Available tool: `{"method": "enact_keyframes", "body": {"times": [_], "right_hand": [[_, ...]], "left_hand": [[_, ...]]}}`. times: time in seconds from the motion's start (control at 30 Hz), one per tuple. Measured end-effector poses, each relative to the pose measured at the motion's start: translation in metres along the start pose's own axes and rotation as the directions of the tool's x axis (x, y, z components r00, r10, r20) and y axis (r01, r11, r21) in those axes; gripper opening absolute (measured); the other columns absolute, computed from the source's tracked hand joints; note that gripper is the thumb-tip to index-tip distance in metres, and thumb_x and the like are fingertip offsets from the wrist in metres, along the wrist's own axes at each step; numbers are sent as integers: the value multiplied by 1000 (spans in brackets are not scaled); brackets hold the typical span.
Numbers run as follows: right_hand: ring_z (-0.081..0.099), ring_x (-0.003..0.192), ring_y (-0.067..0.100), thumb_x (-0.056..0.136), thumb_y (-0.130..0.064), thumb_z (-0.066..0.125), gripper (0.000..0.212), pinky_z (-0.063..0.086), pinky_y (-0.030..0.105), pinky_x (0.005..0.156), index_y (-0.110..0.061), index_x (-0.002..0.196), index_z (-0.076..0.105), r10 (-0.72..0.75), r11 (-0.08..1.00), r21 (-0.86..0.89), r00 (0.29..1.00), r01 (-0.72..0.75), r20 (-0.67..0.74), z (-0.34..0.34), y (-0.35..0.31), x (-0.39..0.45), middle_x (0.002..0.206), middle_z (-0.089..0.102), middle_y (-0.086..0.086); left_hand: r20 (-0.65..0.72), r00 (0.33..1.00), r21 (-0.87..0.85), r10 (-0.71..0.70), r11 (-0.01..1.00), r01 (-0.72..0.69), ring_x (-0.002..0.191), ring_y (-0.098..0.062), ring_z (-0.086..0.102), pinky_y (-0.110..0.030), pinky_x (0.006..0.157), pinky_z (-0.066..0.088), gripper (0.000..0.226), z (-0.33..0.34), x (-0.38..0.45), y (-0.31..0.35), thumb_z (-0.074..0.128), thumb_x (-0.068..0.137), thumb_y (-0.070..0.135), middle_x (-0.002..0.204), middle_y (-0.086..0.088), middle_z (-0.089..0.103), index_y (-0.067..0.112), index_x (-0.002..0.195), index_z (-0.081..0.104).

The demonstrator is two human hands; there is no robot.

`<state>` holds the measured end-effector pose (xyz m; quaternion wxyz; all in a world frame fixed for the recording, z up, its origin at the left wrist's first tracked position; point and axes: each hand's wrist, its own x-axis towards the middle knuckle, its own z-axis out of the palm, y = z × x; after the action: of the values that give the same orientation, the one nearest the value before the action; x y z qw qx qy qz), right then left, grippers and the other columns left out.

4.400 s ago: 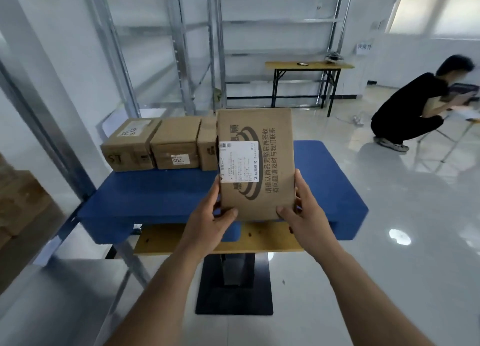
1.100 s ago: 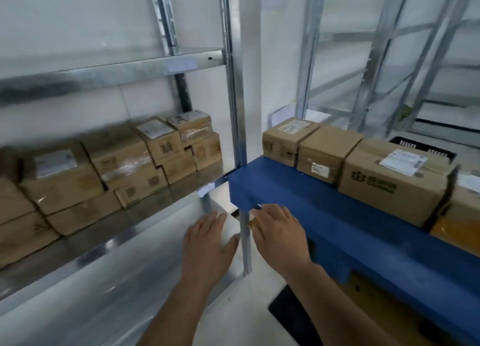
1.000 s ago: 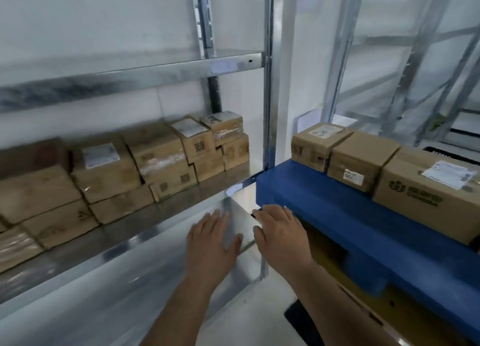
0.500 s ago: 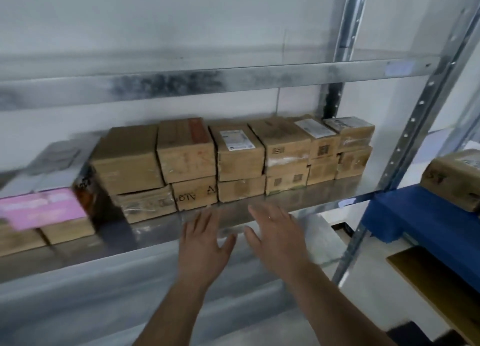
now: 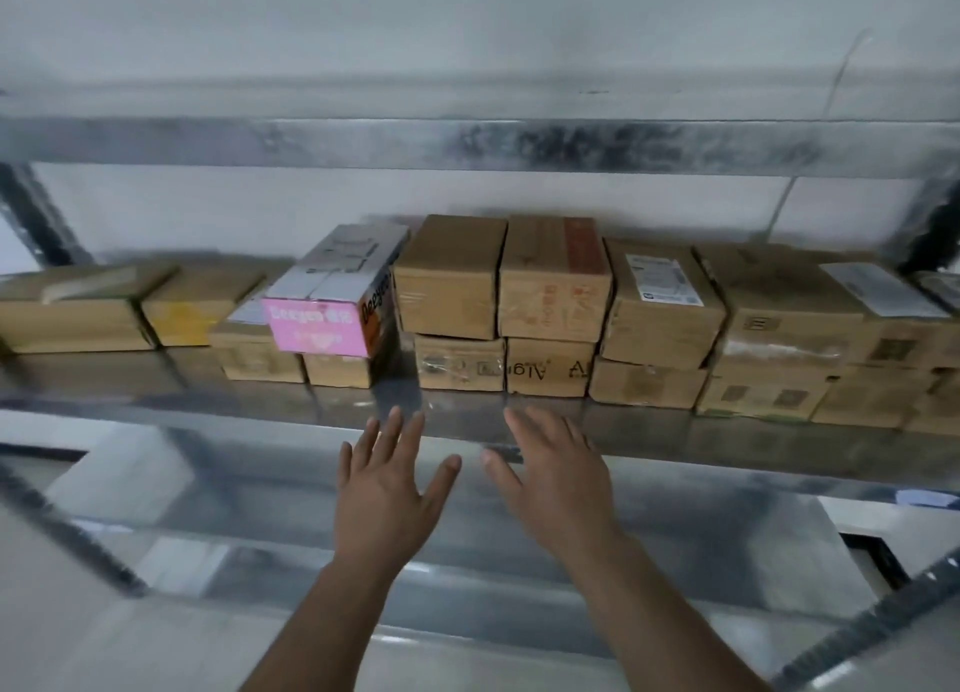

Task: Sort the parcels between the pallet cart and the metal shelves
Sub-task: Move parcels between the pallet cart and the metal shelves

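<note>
A metal shelf runs across the head view, loaded with several brown cardboard parcels stacked two high. One brown parcel sits on top at the centre, another with red print beside it. A pink-fronted box stands to their left. My left hand and my right hand hover side by side with spread fingers just in front of the shelf's edge, below the centre parcels. Both hands hold nothing. The pallet cart is out of view.
An upper shelf beam crosses above the parcels. A lower metal shelf lies under my hands. A slanted metal upright stands at the lower right. White wall fills the back.
The view has swung left from the blue cart to face the shelf. The parcel I held earlier is gone from my hands, which now reach open toward the shelf's centre.
</note>
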<state>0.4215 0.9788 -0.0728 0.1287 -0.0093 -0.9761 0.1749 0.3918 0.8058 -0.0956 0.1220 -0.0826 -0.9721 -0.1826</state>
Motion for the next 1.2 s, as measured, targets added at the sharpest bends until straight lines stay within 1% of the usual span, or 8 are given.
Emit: {"method": "enact_keyframes", "body": {"times": [0.4, 0.57, 0.67, 0.77, 0.9, 1.03, 1.13, 1.2], "right_hand": [[43, 126, 21, 92, -60, 36, 63, 40, 37, 97, -22, 142, 36, 6, 1000, -15, 1000, -6, 3, 23, -64, 76, 141, 44, 2], [57, 95, 15, 90, -62, 33, 49, 38, 29, 66, -25, 112, 56, 85, 992, 94, 996, -84, -5, 38, -107, 132, 108, 61, -3], [54, 71, 6, 92, -61, 32, 36, 41, 27, 57, -32, 81, 49, 143, 973, 180, 989, -145, 26, 45, -134, 168, 82, 58, -9], [54, 64, 10, 96, -56, 31, 43, 37, 27, 53, -23, 80, 53, 187, 954, 232, 982, -190, 35, 49, -156, 198, 73, 56, -5], [56, 64, 20, 99, -53, 27, 54, 41, 32, 58, -13, 78, 57, 252, 936, 231, 964, -264, 82, 56, -172, 229, 72, 59, 5], [52, 64, 18, 100, -48, 31, 48, 37, 30, 57, -11, 83, 55, 344, 885, 274, 925, -377, 159, 66, -177, 244, 73, 55, 5], [60, 87, 21, 100, -41, 39, 41, 50, 36, 78, -7, 113, 56, 369, 798, 406, 894, -445, 253, 71, -174, 244, 99, 63, 8], [58, 108, 24, 99, -37, 42, 45, 46, 44, 96, -9, 134, 45, 347, 782, 444, 897, -438, 275, 72, -172, 238, 125, 58, 10]], "left_hand": [[-41, 999, -42, -23, 999, 22, 144, -18, 11, -39, 115, 10, 79, -28, 66, -70, 22, 82, 71, 156, 2, 18, 28, 149, 19], [-90, 996, -157, 17, 987, -31, 143, -22, 15, -40, 115, 16, 82, -61, 125, -116, 26, 81, 70, 156, -1, 21, 24, 148, 22], [-91, 996, -198, 22, 979, -40, 142, -23, 19, -41, 113, 19, 83, -74, 163, -142, 25, 82, 71, 155, -3, 23, 20, 148, 23], [-38, 999, -263, 11, 965, -20, 139, -28, 24, -45, 112, 26, 72, -77, 201, -162, 30, 90, 62, 153, -5, 28, 19, 148, 24], [98, 995, -302, 31, 953, 0, 124, -34, 42, -48, 99, 38, 56, -74, 239, -174, 26, 95, 54, 140, -10, 45, 19, 138, 36], [173, 985, -375, 16, 926, 50, 88, -26, 50, -37, 74, 38, 34, -70, 251, -180, 29, 98, 45, 107, -7, 54, 19, 114, 43], [245, 969, -521, -16, 841, 146, 87, -22, 52, -36, 74, 38, 24, -69, 251, -185, 41, 95, 35, 102, -1, 55, 20, 113, 47], [312, 950, -622, -15, 753, 216, 93, -24, 57, -41, 80, 47, 25, -72, 248, -189, 49, 90, 28, 102, -2, 60, 20, 114, 48]]}}
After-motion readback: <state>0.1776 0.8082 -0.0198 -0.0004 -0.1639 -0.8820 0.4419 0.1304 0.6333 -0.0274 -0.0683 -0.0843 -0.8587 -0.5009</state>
